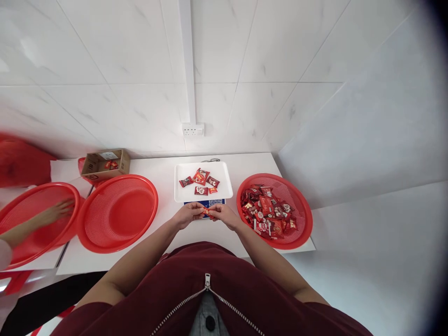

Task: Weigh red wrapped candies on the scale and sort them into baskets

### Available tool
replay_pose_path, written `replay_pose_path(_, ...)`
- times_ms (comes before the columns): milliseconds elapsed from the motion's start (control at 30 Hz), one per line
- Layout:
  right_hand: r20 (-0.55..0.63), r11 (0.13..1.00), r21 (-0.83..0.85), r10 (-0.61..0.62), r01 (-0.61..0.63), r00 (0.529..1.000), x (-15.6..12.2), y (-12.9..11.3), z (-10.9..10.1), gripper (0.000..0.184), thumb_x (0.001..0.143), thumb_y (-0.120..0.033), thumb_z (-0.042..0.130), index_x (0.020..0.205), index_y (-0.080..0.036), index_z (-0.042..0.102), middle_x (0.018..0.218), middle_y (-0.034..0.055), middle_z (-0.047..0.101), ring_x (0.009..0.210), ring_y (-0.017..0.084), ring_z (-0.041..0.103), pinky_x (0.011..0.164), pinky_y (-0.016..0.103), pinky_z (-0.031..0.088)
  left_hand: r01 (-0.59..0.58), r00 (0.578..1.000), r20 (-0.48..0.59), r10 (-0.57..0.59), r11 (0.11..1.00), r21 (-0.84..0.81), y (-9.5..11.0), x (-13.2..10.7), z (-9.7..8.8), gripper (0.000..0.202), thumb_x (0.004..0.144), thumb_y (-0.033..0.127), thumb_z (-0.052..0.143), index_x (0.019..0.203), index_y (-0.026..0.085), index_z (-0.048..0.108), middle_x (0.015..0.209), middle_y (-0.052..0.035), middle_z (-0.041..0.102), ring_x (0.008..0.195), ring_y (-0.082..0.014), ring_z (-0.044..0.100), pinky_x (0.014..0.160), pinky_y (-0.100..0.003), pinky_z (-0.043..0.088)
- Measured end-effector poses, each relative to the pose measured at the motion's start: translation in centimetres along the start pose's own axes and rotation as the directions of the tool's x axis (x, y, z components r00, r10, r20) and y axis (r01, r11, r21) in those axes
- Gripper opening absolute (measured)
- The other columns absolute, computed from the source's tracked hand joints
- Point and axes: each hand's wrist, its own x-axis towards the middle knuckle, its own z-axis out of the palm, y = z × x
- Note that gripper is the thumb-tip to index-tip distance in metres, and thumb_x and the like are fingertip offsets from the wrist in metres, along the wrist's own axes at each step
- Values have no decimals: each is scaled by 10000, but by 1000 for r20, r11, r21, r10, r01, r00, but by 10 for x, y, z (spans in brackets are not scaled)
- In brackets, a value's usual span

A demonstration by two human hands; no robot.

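Pinching a small red sweet between them, the left hand and right hand meet over the worktop, just before the white tray; glossy wrapper, ends twisted, basket beside.

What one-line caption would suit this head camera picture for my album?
Both hands, left hand and right hand, pinch one small red packet before a white tray, between two red baskets.
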Motion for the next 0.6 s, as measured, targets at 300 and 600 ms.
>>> replay_pose_path(300, -301, 991, -134, -39, -2, 953, 53, 2, -33, 241, 748, -358, 604, 896, -168, 587, 787, 12, 633, 672, 115, 588, 665, 258, 498, 8, 991, -137, -4, 1000, 26, 0, -2, -8, 249, 655, 295, 765, 731, 141, 584, 630, -2, 618, 546, -85, 558, 607, -226, 430)
replay_pose_path(600, -194, 938, -348, -76, 4, 978, 83, -27, -61, 152, 741, -243, 586, 873, -176, 617, 695, -19, 623, 608, 103, 553, 622, 233, 470, 37, 982, -186, -39, 999, -12, -2, -24, -24, 312, 667, 362, 756, 825, 149, 591, 673, 0, 611, 579, -87, 555, 618, -226, 430)
